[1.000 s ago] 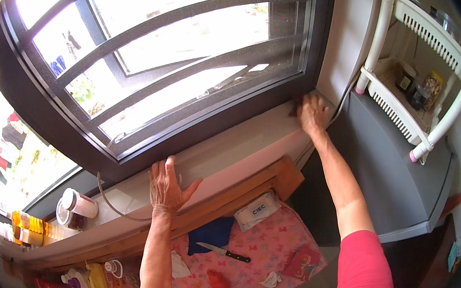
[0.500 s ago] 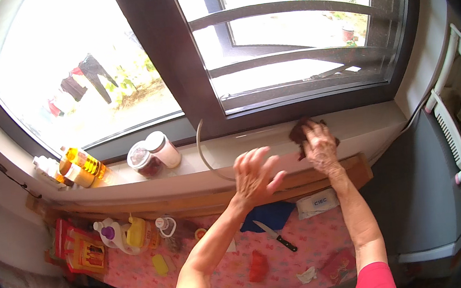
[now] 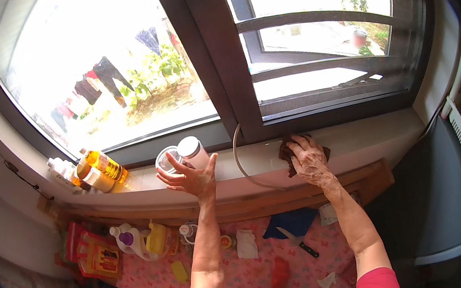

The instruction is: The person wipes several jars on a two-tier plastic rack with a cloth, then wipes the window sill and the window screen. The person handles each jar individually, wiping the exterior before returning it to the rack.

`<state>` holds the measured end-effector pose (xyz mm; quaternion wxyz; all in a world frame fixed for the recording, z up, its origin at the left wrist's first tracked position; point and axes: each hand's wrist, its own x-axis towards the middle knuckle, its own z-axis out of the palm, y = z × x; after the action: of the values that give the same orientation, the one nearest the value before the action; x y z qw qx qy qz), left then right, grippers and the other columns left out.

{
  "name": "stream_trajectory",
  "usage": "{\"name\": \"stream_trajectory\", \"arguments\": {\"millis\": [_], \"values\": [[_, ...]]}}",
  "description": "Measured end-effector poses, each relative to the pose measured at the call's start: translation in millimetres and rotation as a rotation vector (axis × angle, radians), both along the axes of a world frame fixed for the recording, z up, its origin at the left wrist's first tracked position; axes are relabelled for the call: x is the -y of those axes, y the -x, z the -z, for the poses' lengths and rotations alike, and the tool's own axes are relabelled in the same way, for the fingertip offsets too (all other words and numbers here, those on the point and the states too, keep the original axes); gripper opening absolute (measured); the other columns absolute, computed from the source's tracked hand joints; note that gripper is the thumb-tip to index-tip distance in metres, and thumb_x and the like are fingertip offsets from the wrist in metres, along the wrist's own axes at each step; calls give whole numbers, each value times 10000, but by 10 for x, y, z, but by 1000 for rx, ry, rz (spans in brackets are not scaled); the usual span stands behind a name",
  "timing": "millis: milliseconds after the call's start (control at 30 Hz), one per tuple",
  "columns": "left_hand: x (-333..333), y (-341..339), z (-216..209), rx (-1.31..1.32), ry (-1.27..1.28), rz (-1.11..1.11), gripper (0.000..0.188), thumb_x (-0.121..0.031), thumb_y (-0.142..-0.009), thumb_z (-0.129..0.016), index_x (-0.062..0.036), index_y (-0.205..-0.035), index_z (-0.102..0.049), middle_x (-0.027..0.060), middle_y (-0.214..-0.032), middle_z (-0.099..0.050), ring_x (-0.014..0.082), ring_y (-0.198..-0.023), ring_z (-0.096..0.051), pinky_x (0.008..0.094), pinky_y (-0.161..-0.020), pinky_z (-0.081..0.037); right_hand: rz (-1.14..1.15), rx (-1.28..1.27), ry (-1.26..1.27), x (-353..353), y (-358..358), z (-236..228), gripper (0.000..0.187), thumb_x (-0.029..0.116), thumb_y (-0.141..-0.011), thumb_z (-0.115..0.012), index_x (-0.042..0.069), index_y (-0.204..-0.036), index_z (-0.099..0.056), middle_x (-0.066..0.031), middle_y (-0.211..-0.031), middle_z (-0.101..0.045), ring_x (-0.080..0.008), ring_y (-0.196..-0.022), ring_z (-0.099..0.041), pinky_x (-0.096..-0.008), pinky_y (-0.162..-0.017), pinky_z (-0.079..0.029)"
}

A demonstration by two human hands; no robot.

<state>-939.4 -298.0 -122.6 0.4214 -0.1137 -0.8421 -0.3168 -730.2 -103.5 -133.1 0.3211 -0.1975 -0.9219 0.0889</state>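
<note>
My right hand [image 3: 309,161] presses a dark brown cloth [image 3: 286,154] against the white windowsill [image 3: 361,130], to the right of a pale hose [image 3: 236,152]. Its fingers lie over the cloth. Spread fingers mark my left hand [image 3: 192,177], which is in front of two jars on the sill. One is a clear lidded jar [image 3: 164,157], partly covered by that hand; the other is a white-lidded jar [image 3: 190,147]. I cannot tell whether the left hand touches either jar.
Bottles, among them a yellow oil bottle [image 3: 103,164], stand at the sill's left. Below, a pink patterned cloth [image 3: 244,277] bears a knife [image 3: 303,244], a blue cloth [image 3: 284,224], jugs [image 3: 134,241] and a yellow sponge [image 3: 179,272]. A grey appliance [image 3: 432,196] stands right.
My left hand has moved left, from beside the hose to the jars. My right hand and the brown cloth have slid left along the sill. The view has shifted too.
</note>
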Motion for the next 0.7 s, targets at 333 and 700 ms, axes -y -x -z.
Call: {"name": "stream_trajectory", "arguments": {"millis": [333, 700], "values": [[236, 483, 159, -84, -24, -139, 976, -391, -524, -842, -245, -1322, -301, 219, -1379, -179, 420, -1323, -179, 600, -1023, -266, 0, 50, 24, -5, -12, -31, 372, 151, -777, -593, 117, -1147, -575, -87, -1286, -487, -337, -1173, -447, -493, -934, -398], [635, 900, 142, -64, 87, -184, 1027, -518, -488, -849, -209, -1303, -305, 238, -1376, -198, 425, -1310, -182, 587, -1010, -256, 53, 137, 64, 29, -8, -64, 382, 153, -810, -567, 126, -1191, -558, -68, -1320, -454, -331, -1178, -435, -478, -941, -376]]}}
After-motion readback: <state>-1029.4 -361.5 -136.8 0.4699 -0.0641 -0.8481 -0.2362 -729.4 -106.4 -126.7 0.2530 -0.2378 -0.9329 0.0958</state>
